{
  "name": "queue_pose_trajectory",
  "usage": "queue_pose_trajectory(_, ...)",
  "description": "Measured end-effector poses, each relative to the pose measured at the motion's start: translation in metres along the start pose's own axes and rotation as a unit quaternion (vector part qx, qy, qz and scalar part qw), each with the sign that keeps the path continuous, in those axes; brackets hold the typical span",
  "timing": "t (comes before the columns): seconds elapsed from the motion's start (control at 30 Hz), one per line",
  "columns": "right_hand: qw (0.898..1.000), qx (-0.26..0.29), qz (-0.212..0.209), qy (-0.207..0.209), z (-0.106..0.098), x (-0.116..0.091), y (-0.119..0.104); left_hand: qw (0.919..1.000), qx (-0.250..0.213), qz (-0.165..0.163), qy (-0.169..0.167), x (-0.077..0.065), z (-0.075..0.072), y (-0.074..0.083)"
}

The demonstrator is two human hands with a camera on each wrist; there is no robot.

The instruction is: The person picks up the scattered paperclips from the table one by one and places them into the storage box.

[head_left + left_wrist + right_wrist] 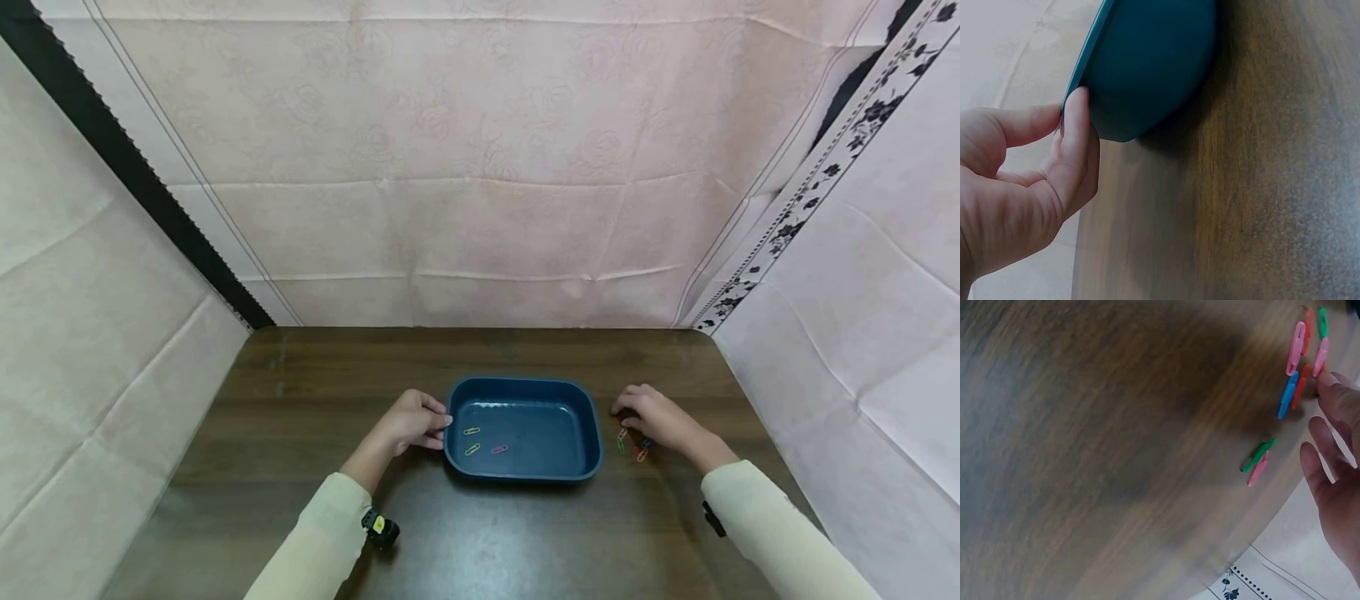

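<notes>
A dark blue rectangular tray (523, 479) sits on the table, with two yellow paper clips (472, 449) and a pink paper clip (499, 449) inside. My left hand (416, 422) pinches its left rim, thumb on one side and fingers against the outer wall (1141, 69). Right of the tray, my right hand (660, 418) reaches down over loose paper clips. In the right wrist view its fingertips come right at a pink clip (1320, 357). Close by lie an orange clip (1300, 386), a blue clip (1287, 395) and a larger pink clip (1295, 349). A green clip (1259, 455) lies apart beside another pink one.
The brown wooden table (337, 358) has pale cloth hangings (480, 233) behind it and on both sides. A dark strap (381, 528) with a small device is on the left sleeve, and another dark strap (713, 518) on the right sleeve.
</notes>
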State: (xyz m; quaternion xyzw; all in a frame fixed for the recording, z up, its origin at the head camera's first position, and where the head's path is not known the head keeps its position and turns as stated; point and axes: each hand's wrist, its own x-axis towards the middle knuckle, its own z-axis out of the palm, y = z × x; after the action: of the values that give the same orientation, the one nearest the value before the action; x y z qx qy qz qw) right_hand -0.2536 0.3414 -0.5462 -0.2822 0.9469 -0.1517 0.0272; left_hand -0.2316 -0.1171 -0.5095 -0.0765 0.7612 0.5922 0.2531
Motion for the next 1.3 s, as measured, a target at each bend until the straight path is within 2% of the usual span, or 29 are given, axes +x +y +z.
queue_pose_trajectory(0.23,1.000,-0.021,-0.015,0.014,0.0014,0.0003,-0.0009,1.0000,0.001,0.001,-0.004,-0.0027,0.0004,0.0014)
queue_pose_trajectory(0.67,0.999,-0.036,-0.027,0.012,0.0000,0.0042,-0.0008,1.0000,0.004,0.005,0.000,-0.0049,-0.0001,0.0023)
queue_pose_trajectory(1.03,1.000,-0.016,-0.013,-0.015,-0.0032,0.0045,-0.0021,1.0000,0.001,0.006,0.000,-0.0052,0.0004,0.0018)
queue_pose_trajectory(1.3,1.000,-0.004,-0.003,-0.001,-0.0001,0.0023,-0.0040,0.9999,-0.006,0.009,-0.002,-0.0053,0.0008,0.0020)
